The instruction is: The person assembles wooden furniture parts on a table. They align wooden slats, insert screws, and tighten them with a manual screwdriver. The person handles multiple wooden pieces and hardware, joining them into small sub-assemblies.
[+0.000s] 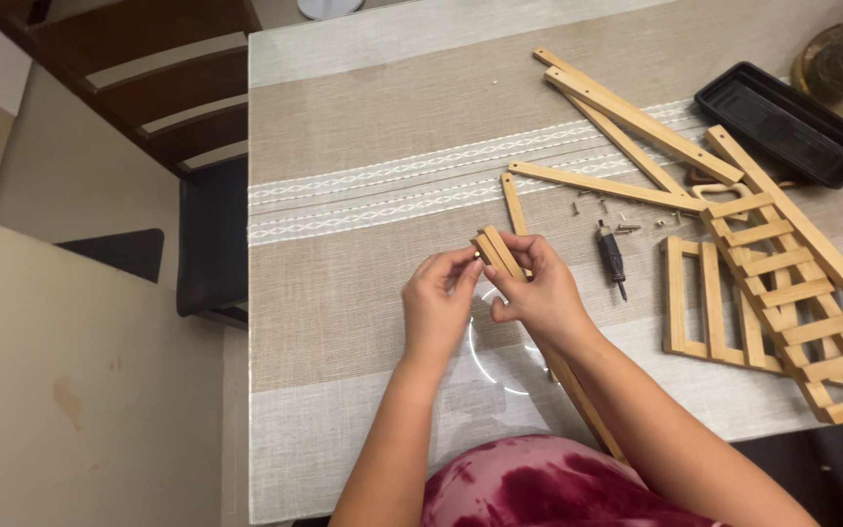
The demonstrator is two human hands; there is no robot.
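- The left hand point(438, 304) and the right hand point(537, 291) are meeting near the middle of the table point(363, 117), both pinching the far end of a pair of wooden slats point(498, 252) with fingertips closed on it.
- The slats are lying side by side, their long run passing under the right forearm toward the near edge; something small seems to be sitting at the left fingertips, too small to tell.
- Judging by the spread, the assembly is looking partly done: two slatted wooden racks point(782, 293) are lying already joined at the right, while several loose long wooden bars point(636, 122) are waiting unjoined at the far right.
- Small screws point(626, 226) are lying scattered just beyond the hands, with a dark-handled screwdriver point(614, 259) resting untouched beside them.
- A black tray point(782, 122) is sitting at the far right, well apart from the hands.
- A dark chair point(212, 234) is standing at the left edge of the table.
- Nothing is blocking the hands; the loose bars and screws are crowding the space to their right.
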